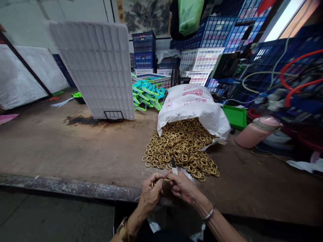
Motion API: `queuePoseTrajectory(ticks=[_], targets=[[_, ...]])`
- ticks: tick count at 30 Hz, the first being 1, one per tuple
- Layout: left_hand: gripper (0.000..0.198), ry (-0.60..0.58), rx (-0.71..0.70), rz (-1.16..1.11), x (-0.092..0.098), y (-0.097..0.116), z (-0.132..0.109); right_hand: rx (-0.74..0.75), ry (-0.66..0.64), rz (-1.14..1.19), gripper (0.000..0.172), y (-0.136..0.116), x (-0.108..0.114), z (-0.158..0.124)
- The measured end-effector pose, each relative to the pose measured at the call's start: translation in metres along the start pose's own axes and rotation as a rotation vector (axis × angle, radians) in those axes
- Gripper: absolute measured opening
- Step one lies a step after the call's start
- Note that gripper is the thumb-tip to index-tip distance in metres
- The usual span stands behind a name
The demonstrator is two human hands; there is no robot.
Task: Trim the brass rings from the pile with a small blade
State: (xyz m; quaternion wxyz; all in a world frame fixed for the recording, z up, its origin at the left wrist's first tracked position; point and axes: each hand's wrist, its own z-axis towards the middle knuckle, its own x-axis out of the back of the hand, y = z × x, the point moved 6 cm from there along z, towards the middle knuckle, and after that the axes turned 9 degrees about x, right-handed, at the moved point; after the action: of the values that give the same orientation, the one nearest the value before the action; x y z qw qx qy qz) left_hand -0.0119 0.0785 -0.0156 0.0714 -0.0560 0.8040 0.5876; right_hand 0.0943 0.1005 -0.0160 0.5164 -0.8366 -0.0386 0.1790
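Both hands meet at the table's front edge, just below a heap of gold-coloured rings (181, 144). My left hand (150, 193) is closed around rings, one showing at its fingers. Between the fingertips of both hands is a gold ring (167, 179). My right hand (185, 188) is closed, with a narrow knife-like tool (174, 169) sticking up from its fingers; the tool has a pale section and a dark tip. Its lower part is hidden in the hand. The heap spills from the mouth of a white woven sack (189, 102) lying on its side.
The brown worktable (63, 151) spans the view. A tall white padded panel (101, 67) stands at left on the table. Green and turquoise plastic pieces (147, 94) are piled behind. A green tray (234, 117) and a pink cylinder (257, 132) are at right. Stacked crates (143, 50) stand behind.
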Motion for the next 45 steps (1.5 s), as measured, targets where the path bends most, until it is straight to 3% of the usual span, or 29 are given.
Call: queuePoseTrajectory(ticks=[5, 12, 18, 25, 28, 30, 33, 41, 45], targets=[[0.025, -0.014, -0.030, 0.033, -0.001, 0.006, -0.001, -0.001, -0.028, 0.033, 0.023, 0.000, -0.006, -0.003], [0.027, 0.055, 0.081, 0.015, -0.001, 0.009, -0.005, 0.249, 0.096, -0.416, 0.026, -0.015, 0.001, 0.000], [0.031, -0.051, 0.251, -0.089, -0.005, -0.008, -0.007, 0.385, 0.123, -0.623, 0.017, -0.020, 0.000, 0.000], [0.029, -0.101, 0.250, -0.225, -0.006, -0.010, -0.010, 0.439, 0.113, -0.695, 0.022, -0.019, 0.003, 0.001], [0.030, -0.095, 0.222, -0.246, -0.007, -0.004, -0.011, 0.546, 0.158, -0.891, 0.022, -0.028, 0.003, -0.006], [0.032, -0.070, 0.208, -0.246, -0.007, -0.001, -0.011, 0.594, 0.103, -1.029, 0.018, -0.028, -0.002, -0.012], [0.035, -0.030, 0.215, -0.225, -0.006, 0.002, -0.011, 0.584, 0.023, -1.186, 0.018, -0.023, -0.009, -0.016], [0.036, 0.001, 0.205, -0.167, -0.004, 0.005, -0.010, 0.524, -0.020, -1.391, 0.031, -0.016, -0.015, -0.014], [0.033, -0.021, 0.202, -0.121, -0.003, 0.002, -0.014, 0.477, 0.000, -1.459, 0.029, -0.011, -0.003, -0.009]])
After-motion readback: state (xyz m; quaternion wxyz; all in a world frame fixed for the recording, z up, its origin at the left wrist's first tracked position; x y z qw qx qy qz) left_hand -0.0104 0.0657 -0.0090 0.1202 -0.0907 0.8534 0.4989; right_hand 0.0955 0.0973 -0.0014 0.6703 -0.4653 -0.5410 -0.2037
